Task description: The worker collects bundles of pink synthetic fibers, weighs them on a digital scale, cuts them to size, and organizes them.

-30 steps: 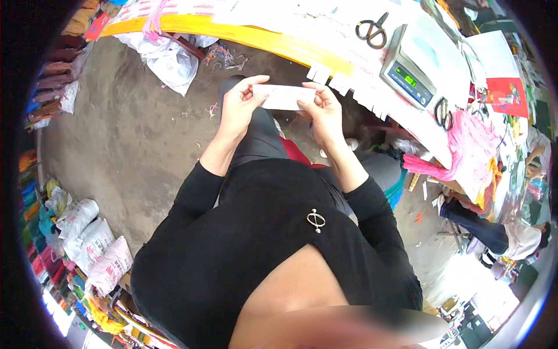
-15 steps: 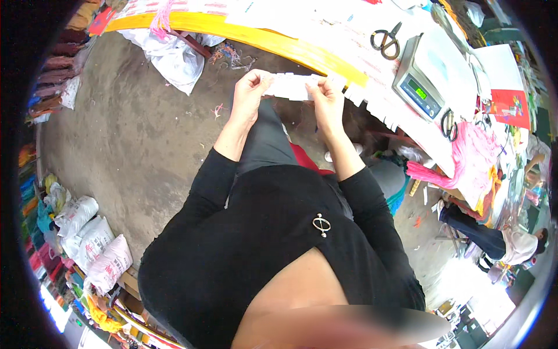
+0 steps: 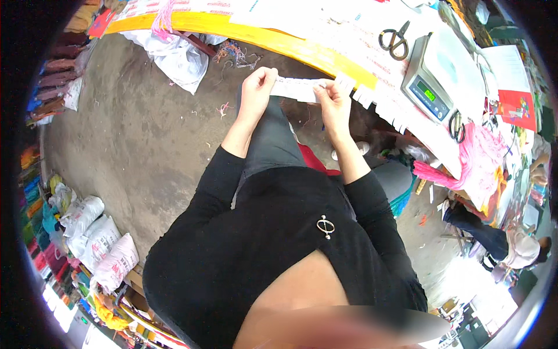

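Observation:
A short white paper strip [image 3: 295, 89] with an uneven edge is stretched between my two hands, just off the near edge of the table. My left hand [image 3: 256, 93] pinches its left end between thumb and fingers. The right end is gripped by my right hand [image 3: 335, 107], thumb on top. Just beyond my right hand, a row of white tabs [image 3: 381, 109] hangs over the table's edge. Both hands are above my lap, close to the yellow band [image 3: 279, 43] along the table.
On the table lie black-handled scissors [image 3: 394, 42], a digital scale [image 3: 429, 90], a second pair of scissors [image 3: 457, 127] and pink yarn [image 3: 481, 157]. A white sack [image 3: 177, 61] sits under the table. Filled bags [image 3: 113, 262] stand at left. Another person [image 3: 494, 235] is at far right.
The view has shifted slightly, so the table items appear farther right. Both hands still hold the strip, which now slopes a little down to the right and shows a smoother face.

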A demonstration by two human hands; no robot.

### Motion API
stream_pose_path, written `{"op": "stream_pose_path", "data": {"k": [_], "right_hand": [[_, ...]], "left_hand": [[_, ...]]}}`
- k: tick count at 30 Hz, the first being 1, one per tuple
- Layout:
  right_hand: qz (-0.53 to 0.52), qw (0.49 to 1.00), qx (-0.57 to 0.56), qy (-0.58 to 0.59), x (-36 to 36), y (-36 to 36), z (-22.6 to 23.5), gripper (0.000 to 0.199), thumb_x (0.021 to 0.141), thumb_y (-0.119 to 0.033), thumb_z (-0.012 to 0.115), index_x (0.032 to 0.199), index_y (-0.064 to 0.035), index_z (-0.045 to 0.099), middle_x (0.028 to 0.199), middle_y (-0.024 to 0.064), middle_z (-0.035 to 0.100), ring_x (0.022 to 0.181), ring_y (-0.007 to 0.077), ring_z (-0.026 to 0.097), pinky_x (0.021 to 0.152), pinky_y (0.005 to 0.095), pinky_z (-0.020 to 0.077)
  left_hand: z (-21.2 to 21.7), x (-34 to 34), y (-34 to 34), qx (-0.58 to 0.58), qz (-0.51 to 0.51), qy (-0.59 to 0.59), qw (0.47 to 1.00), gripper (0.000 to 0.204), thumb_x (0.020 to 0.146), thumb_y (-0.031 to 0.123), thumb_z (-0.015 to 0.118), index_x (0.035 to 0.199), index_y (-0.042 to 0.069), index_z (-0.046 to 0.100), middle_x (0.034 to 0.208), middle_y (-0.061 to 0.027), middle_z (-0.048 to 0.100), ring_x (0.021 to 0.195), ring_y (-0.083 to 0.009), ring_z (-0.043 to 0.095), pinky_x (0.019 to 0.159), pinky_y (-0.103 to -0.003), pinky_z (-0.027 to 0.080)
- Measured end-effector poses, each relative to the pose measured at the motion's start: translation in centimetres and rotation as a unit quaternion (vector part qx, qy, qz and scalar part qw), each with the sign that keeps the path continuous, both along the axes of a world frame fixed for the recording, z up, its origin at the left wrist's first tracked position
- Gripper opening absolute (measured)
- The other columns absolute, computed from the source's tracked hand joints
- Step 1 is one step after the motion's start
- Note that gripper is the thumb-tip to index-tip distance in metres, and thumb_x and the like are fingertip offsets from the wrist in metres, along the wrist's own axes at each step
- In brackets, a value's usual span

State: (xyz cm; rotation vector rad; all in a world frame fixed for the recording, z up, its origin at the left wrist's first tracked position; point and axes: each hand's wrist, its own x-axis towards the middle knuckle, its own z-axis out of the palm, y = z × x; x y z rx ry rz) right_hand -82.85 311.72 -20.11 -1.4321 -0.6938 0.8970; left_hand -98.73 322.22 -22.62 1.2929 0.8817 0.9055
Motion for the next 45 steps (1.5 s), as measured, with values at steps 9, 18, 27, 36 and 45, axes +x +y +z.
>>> {"op": "stream_pose_path", "data": {"k": [9, 18, 27, 36, 45], "right_hand": [[-0.004, 0.988, -0.014, -0.155, -0.4, -0.2, 1.9, 0.013, 0.082, -0.011, 0.063, 0.087, 0.0003, 0.062, 0.07, 0.0041, 0.063, 0.062, 0.0047, 0.053, 0.059, 0.0202, 0.045], [-0.065, 0.996, -0.059, 0.021, 0.7, -0.1, -0.4, 0.019, 0.081, -0.016, 0.064, 0.082, 0.0024, 0.061, 0.066, 0.0032, 0.061, 0.058, 0.0049, 0.052, 0.053, 0.0211, 0.0439], [-0.088, 0.993, -0.021, -0.076, 0.8, -0.4, -0.8, 0.017, 0.083, -0.015, 0.062, 0.084, 0.0019, 0.061, 0.068, 0.0007, 0.06, 0.063, 0.0038, 0.05, 0.059, 0.0201, 0.0418], [-0.1, 0.993, -0.018, -0.053, 0.8, -0.1, -2.1, 0.016, 0.083, -0.014, 0.063, 0.08, -0.0001, 0.058, 0.066, -0.0026, 0.054, 0.062, 0.0032, 0.045, 0.057, 0.0195, 0.0393], [-0.102, 0.995, 0.01, 0.011, 0.7, 0.2, -2.6, 0.017, 0.083, -0.013, 0.062, 0.083, 0.0033, 0.06, 0.07, 0.0026, 0.06, 0.062, 0.0056, 0.054, 0.055, 0.0215, 0.0457]], "left_hand": [[5.6, 2.6, -0.7, 0.261, -0.144, 0.193, 0.935, 0.015, 0.075, 0.022, 0.063, 0.082, 0.009, 0.066, 0.078, -0.0054, 0.062, 0.071, -0.0219, 0.059, 0.064, -0.031, 0.043], [5.7, 2.4, -0.3, 0.14, -0.126, 0.144, 0.971, 0.042, 0.071, 0.003, 0.066, 0.112, 0.009, 0.057, 0.096, -0.0043, 0.059, 0.083, -0.0112, 0.056, 0.074, -0.025, 0.047], [2.3, 1.7, 1.0, -0.101, -0.14, -0.036, 0.984, 0.028, 0.075, 0.0, 0.064, 0.102, 0.002, 0.056, 0.091, -0.0032, 0.059, 0.082, -0.0094, 0.056, 0.073, -0.021, 0.045], [2.6, 2.1, 1.2, -0.032, -0.085, 0.02, 0.996, 0.016, 0.076, -0.002, 0.064, 0.091, 0.001, 0.059, 0.079, 0.0001, 0.059, 0.072, -0.0073, 0.055, 0.067, -0.019, 0.044], [1.8, 2.1, 1.4, 0.068, -0.074, 0.086, 0.991, 0.009, 0.078, -0.002, 0.062, 0.085, 0.002, 0.058, 0.076, 0.0017, 0.057, 0.07, -0.0055, 0.052, 0.066, -0.018, 0.043]]}}
